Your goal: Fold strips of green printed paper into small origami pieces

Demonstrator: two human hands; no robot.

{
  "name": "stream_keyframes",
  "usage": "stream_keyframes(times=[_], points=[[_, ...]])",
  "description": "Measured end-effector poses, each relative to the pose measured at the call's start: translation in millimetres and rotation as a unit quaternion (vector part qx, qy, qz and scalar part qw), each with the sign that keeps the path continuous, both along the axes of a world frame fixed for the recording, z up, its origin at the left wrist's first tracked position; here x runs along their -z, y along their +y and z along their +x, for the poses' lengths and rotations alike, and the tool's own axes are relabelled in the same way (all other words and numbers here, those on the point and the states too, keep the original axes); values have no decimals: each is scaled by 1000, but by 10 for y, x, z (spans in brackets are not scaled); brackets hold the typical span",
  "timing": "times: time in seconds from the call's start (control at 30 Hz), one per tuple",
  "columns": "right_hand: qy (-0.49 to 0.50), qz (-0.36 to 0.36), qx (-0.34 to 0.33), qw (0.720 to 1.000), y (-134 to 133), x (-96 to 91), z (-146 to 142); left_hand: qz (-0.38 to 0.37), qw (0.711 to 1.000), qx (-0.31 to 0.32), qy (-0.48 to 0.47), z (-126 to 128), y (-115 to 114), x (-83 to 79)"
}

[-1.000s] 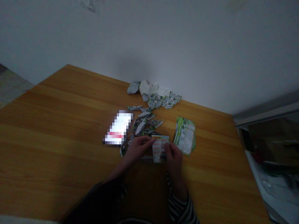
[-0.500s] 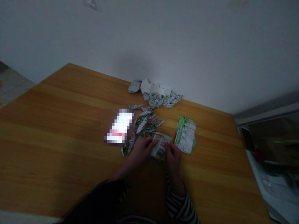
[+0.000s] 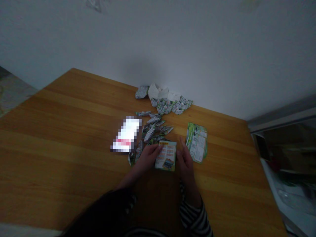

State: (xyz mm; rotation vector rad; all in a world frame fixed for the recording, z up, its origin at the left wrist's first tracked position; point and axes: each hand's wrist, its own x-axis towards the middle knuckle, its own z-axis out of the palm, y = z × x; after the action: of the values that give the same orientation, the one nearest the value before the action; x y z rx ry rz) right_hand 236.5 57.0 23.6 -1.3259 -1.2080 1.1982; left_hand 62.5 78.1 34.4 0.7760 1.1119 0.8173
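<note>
My left hand (image 3: 147, 156) pinches the left edge of a small printed leaflet (image 3: 166, 158), its thumb on top. Green-bordered, with a yellow heading and a picture low on its right, the paper faces up. Just past its right edge is my right hand (image 3: 185, 161), forefinger stretched out and thumb apart from it; whether it touches the edge is hard to tell. Folded paper pieces (image 3: 151, 133) lie in a loose pile just beyond the left hand. To the right of my right hand sits a stack of flat green-and-white leaflets (image 3: 197, 143).
A lit phone (image 3: 127, 135), its screen blurred out, lies left of the folded pieces. More folded paper (image 3: 164, 105), joined in clusters, and white paper (image 3: 158, 92) rest against the wall. On the right, a shelf unit (image 3: 276, 191) stands beside the wooden table (image 3: 234, 184).
My right hand has let go of the leaflet and opened, its forefinger now extended. The leaflet has shifted slightly left and lies straighter in my left hand.
</note>
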Motion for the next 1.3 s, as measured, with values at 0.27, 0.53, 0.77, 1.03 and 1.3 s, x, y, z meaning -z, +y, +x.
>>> stream_keyframes(times=[0.27,0.53,0.77,1.03,1.3], points=[[-90,85,-81,989,36,-95,96,31,997,-15,-70,-23,8,-9],[-45,34,53,997,11,7,45,212,975,-7,73,12,-32,-56],[-69,11,85,994,-13,-60,-71,163,974,-84,131,145,-105,-70],[-106,17,107,988,-47,3,-133,96,983,-151,35,229,-119,3],[-127,43,100,986,-53,-19,-120,74,984,-164,0,242,-131,62]])
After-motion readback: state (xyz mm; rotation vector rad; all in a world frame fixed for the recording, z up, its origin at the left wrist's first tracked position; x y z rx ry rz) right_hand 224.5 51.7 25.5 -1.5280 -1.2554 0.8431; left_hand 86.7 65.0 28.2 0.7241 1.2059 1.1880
